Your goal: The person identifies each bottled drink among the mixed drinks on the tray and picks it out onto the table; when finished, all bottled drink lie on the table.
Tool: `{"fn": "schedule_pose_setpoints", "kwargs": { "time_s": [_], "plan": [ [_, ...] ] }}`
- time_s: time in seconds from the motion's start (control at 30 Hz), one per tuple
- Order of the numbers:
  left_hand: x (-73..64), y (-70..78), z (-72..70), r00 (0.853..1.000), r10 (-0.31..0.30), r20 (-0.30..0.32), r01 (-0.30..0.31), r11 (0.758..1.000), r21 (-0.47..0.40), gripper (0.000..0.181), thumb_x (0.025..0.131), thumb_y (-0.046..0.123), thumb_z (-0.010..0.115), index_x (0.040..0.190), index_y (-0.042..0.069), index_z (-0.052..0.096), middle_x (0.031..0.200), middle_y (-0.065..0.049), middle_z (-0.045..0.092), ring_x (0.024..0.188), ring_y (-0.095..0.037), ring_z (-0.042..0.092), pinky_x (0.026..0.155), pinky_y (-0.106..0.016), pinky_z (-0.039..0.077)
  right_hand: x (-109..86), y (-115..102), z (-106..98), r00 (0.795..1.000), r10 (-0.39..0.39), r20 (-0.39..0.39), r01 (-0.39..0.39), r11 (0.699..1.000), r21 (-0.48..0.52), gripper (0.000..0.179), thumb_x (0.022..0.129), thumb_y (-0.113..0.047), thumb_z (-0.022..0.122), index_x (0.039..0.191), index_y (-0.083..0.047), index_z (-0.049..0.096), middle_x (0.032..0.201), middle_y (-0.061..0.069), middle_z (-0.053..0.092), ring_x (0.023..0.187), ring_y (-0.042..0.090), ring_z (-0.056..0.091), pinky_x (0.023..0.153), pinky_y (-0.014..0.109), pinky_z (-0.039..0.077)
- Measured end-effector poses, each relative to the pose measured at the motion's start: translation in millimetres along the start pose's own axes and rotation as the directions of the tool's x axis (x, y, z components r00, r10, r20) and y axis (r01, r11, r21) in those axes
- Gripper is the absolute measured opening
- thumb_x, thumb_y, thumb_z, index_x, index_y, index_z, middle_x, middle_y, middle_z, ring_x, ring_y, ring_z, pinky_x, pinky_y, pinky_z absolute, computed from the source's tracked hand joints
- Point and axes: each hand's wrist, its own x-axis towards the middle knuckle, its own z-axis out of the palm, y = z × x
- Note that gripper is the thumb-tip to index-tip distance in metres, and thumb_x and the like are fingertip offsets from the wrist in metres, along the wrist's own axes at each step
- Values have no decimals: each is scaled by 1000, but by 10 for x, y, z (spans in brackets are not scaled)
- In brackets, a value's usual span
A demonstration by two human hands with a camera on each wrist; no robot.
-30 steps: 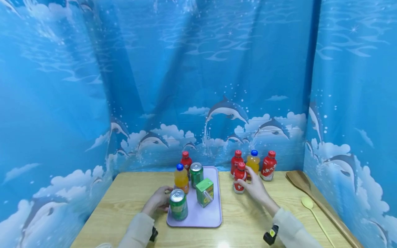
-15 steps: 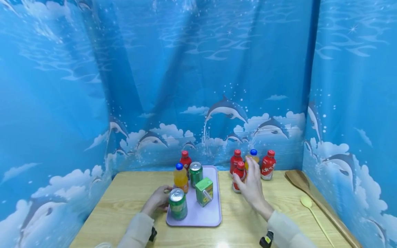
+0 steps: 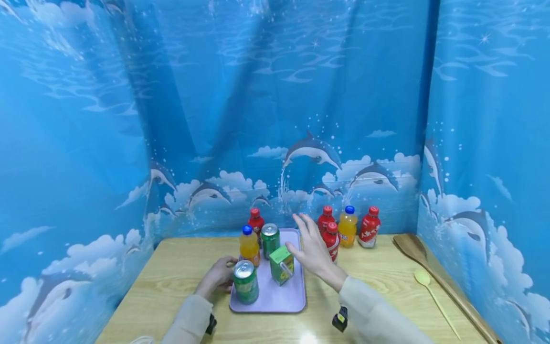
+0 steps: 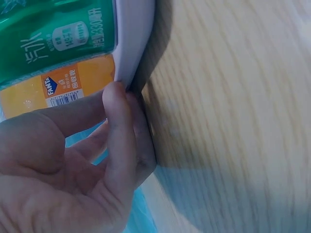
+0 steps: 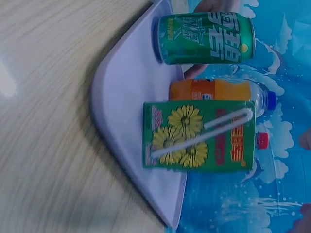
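My left hand [image 3: 220,276] pinches the left rim of a pale purple tray [image 3: 281,305], thumb and fingers at its edge in the left wrist view. A green soda can [image 3: 246,287] stands on the tray at the front left. Behind it are an orange Fanta bottle [image 3: 249,247], a second green can [image 3: 270,242] and a red-capped bottle [image 3: 256,220]. The green drink carton [image 5: 199,136] with a white straw on its side stands at the tray's right. Close beside the carton, my right hand [image 3: 315,253] reaches over the tray's right edge, fingers extended, holding nothing.
Right of the tray stand several bottles: a red one [image 3: 333,241] partly behind my right hand, another red one [image 3: 325,219], an orange one [image 3: 347,228] and a third red one [image 3: 369,229]. A wooden spatula [image 3: 447,282] and a yellow spoon [image 3: 436,301] lie at the table's right.
My right hand has let go of the front red bottle and moved left to the tray's right edge beside the carton. The left hand stays at the tray rim.
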Motion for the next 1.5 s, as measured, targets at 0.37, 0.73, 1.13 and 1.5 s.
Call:
{"fn": "schedule_pose_setpoints", "kwargs": {
  "time_s": [0.37,0.73,1.13,1.5],
  "plan": [
    [2,30,-38,1000,-8,-8,8,1000,8,51,97,2,63,147,0,52,92,-16,71,65,-19,65,53,-26,59,196,-204,381,987,34,158,-31,999,-21,86,93,-41,77,165,-20,36,166,17,39,155,44,33,120,67,42],
    [25,9,-55,1000,-2,-15,2,1000,3,52,96,-1,62,147,1,52,92,-16,70,64,-19,65,52,-26,60,358,-395,619,957,52,286,-25,995,-99,91,92,-48,77,167,-28,30,166,15,37,157,45,28,125,69,33],
    [-25,-21,13,999,31,-21,-32,999,-19,51,93,-5,60,144,0,55,83,-14,68,56,-15,59,48,-23,56,472,-545,812,948,53,315,-5,989,-150,92,91,-52,78,167,-28,31,167,15,36,159,45,26,131,64,27],
    [-25,-1,2,1000,23,0,-23,999,-22,53,93,-6,58,145,0,54,85,-13,68,58,-14,60,50,-23,57,491,-528,860,943,76,324,-12,981,-195,84,90,-58,77,162,-33,42,167,12,38,158,41,27,132,63,24]
  ]
}}
